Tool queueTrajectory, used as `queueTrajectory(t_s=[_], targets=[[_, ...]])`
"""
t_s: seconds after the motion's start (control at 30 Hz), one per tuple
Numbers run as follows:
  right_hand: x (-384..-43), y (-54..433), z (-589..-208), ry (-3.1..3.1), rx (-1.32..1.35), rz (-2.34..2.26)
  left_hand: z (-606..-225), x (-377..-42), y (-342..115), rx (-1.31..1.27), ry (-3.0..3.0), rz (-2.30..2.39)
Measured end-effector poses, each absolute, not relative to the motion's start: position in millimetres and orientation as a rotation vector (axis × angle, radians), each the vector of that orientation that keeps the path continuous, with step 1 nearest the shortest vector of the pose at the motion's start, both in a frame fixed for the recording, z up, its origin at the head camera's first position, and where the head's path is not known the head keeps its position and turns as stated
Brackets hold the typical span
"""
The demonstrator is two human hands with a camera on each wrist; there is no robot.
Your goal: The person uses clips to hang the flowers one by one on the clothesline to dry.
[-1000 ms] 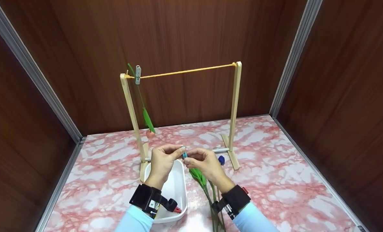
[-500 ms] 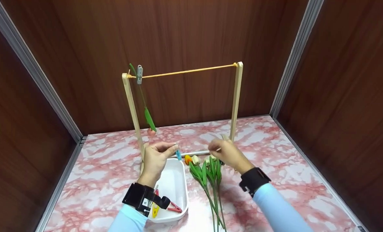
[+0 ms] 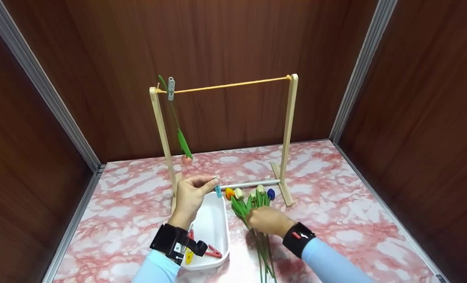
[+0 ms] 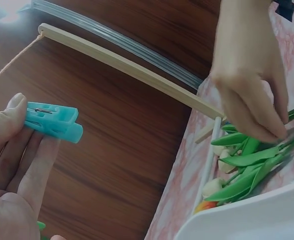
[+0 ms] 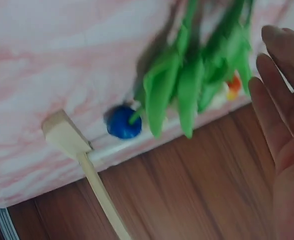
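My left hand [image 3: 189,198] pinches a light blue clothespin [image 4: 52,121] between thumb and fingers, held above the back of the white tray. My right hand [image 3: 270,221] is over the green stems of several artificial tulips [image 3: 239,208], just below their leaves. In the right wrist view its fingers [image 5: 272,107] are loosely bent beside the leaves, with nothing visible in them. The flower heads, orange, cream and a blue one [image 5: 124,122], lie toward the rack. Part of the stems is hidden under the hand.
A wooden rack [image 3: 289,129] carries a yellow cord [image 3: 229,85]. From its left end a pink tulip [image 3: 184,145] hangs head down under a grey clothespin [image 3: 171,89]. The white tray [image 3: 227,236] holds red [image 3: 213,251] and yellow [image 3: 189,257] clothespins.
My right hand has let go of the blue clothespin, swung right, then come down over the tulip stems. My left hand keeps the clothespin and has moved slightly left.
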State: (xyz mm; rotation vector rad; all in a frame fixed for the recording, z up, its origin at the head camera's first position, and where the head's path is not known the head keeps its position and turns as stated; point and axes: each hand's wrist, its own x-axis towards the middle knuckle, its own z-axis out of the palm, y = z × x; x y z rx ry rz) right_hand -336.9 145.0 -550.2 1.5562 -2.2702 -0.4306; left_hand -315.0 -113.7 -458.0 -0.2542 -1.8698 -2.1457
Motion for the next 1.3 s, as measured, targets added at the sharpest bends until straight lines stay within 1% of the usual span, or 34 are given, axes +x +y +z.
queueTrajectory(t_s=[0.2, 0.47, 0.7, 0.93, 1.07, 1.2, 1.3], targets=[[-337.4, 137.3, -567.7, -2.125, 1.569, -0.628, -459.5, -313.5, -114.0, -0.25, -1.862, -2.179], [-336.7, 133.2, -575.1, -2.048, 1.6, -0.748, -458.7, -312.6, -112.3, -0.262, -1.871, -2.19], [-340.7, 134.9, -566.3, -2.082, 1.689, -0.529, -460.4, -312.1, -114.0, -0.252, -1.892, -2.184], [-346.2, 131.1, -549.0, -2.178, 1.815, -0.139, -459.0, -311.9, -115.1, -0.27, -1.924, -2.153], [-347.8, 132.0, -542.6, -2.243, 1.8, 0.003, -457.5, -311.2, -115.7, -0.267, -1.91, -2.159], [-347.9, 134.2, -544.8, -2.293, 1.769, 0.101, -456.8, -311.3, -116.2, -0.27, -1.894, -2.161], [-346.1, 134.3, -553.8, -2.277, 1.786, 0.058, -457.4, -311.2, -115.8, -0.264, -1.893, -2.163]])
